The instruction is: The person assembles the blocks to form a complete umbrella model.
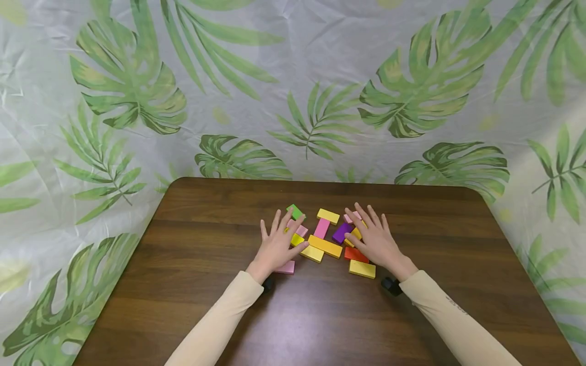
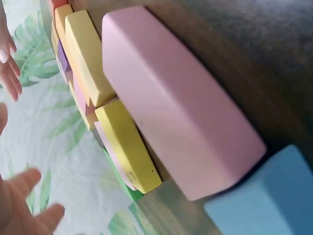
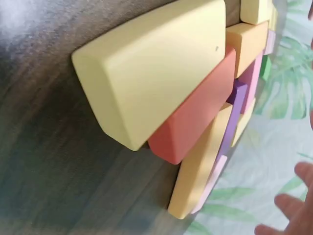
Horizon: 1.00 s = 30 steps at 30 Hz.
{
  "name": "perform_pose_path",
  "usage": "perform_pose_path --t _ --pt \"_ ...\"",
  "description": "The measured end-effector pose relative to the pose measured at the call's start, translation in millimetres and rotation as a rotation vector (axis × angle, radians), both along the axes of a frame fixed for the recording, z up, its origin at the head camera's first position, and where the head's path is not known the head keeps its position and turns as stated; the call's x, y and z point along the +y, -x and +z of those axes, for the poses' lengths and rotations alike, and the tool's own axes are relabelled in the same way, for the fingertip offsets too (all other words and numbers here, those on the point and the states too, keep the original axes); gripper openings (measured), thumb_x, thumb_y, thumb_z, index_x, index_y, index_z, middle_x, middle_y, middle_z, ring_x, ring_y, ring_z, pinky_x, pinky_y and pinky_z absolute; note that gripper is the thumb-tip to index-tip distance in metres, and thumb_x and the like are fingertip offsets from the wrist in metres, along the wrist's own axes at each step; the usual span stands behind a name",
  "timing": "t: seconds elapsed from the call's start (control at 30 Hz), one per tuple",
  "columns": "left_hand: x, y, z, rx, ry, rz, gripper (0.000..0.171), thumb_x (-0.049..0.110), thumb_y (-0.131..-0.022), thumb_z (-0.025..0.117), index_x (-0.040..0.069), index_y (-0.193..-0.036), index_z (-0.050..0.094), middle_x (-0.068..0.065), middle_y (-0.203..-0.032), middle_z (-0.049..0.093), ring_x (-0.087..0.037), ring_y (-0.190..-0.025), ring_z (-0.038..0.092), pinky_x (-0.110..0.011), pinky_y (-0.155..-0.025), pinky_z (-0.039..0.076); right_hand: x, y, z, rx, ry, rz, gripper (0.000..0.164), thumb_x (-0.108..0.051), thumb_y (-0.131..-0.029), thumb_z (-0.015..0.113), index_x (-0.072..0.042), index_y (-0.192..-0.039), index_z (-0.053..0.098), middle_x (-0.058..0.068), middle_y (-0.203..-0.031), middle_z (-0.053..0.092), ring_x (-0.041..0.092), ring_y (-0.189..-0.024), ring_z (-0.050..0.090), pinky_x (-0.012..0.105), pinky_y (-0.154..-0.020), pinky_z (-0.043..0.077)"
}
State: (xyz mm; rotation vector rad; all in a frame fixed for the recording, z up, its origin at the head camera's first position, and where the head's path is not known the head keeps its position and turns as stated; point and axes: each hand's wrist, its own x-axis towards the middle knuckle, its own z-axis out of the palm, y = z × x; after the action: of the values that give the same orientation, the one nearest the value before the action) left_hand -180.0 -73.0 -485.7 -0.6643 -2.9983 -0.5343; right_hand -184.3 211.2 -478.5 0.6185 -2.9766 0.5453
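My left hand point(image 1: 274, 249) is spread over the left side of a group of coloured wooden blocks, holding nothing. Around it lie a green block point(image 1: 296, 211), a bright yellow block point(image 2: 128, 147), a pink block point(image 1: 286, 268) and a blue block point(image 2: 269, 193), the blue one hidden in the head view. Over the right side, my right hand point(image 1: 376, 243) has its fingers apart and grips nothing. It partly covers an orange-yellow block point(image 2: 63, 27) and a light pink one. Near its thumb is a purple block point(image 1: 341, 233); a red block point(image 1: 356, 254) and pale yellow block point(image 1: 362, 269) lie closer to me.
Between the hands, a pink block point(image 1: 322, 229) joins a yellow block point(image 1: 328, 216) behind and an orange block point(image 1: 326, 246) in front. All lie on a dark brown wooden table point(image 1: 311, 315). A leaf-patterned cloth point(image 1: 320, 61) hangs behind the table's far edge.
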Motion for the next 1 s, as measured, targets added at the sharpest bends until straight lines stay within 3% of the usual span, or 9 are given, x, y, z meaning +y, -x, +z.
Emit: perform_pose_path --t 0.1,0.23,0.43,0.7,1.0 --pt "0.1 -3.5 -1.6 -0.022 0.032 -0.1 0.069 0.055 -0.094 0.049 0.027 -0.153 0.026 -0.002 -0.159 0.012 -0.034 -0.144 0.007 -0.071 -0.103 0.006 -1.3 -2.7 -1.1 -0.027 -0.014 0.037 0.067 -0.042 -0.096 0.053 -0.015 -0.152 0.028 0.014 -0.157 0.017 0.041 -0.142 0.007 0.066 -0.107 0.002" --pt "2.2 -9.1 -2.8 -0.075 0.024 -0.221 0.066 0.048 -0.095 0.053 0.022 -0.151 0.031 -0.002 -0.159 0.016 -0.034 -0.144 0.008 -0.07 -0.104 0.006 -3.0 -6.9 -1.7 -0.053 -0.02 0.087 0.066 -0.04 -0.095 0.056 -0.013 -0.15 0.032 0.015 -0.156 0.022 0.043 -0.141 0.011 0.067 -0.106 0.007" --pt "8.4 -15.9 -8.4 -0.108 0.048 -0.31 0.063 0.047 -0.096 0.052 0.019 -0.15 0.034 -0.002 -0.157 0.023 -0.029 -0.145 0.007 -0.068 -0.105 0.006 -3.2 -12.3 -6.3 -0.079 -0.042 0.151 0.064 -0.039 -0.095 0.058 -0.013 -0.149 0.036 0.016 -0.154 0.027 0.043 -0.139 0.021 0.067 -0.106 0.012" --pt "9.9 -18.5 -12.6 -0.158 0.091 -0.299 0.065 0.049 -0.095 0.052 0.019 -0.15 0.034 0.001 -0.154 0.029 -0.028 -0.145 0.008 -0.068 -0.105 0.004 -4.6 -17.2 -12.4 -0.085 -0.066 0.174 0.062 -0.039 -0.094 0.058 -0.011 -0.146 0.041 0.016 -0.151 0.033 0.041 -0.138 0.024 0.065 -0.106 0.014" --pt "-4.7 -17.2 -12.9 -0.154 0.102 -0.242 0.066 0.05 -0.094 0.053 0.017 -0.149 0.036 0.0 -0.153 0.032 -0.031 -0.144 0.01 -0.069 -0.105 0.005 -4.7 -18.1 -19.3 -0.086 -0.07 0.171 0.06 -0.039 -0.095 0.057 -0.01 -0.145 0.043 0.016 -0.15 0.034 0.039 -0.139 0.024 0.065 -0.107 0.015"
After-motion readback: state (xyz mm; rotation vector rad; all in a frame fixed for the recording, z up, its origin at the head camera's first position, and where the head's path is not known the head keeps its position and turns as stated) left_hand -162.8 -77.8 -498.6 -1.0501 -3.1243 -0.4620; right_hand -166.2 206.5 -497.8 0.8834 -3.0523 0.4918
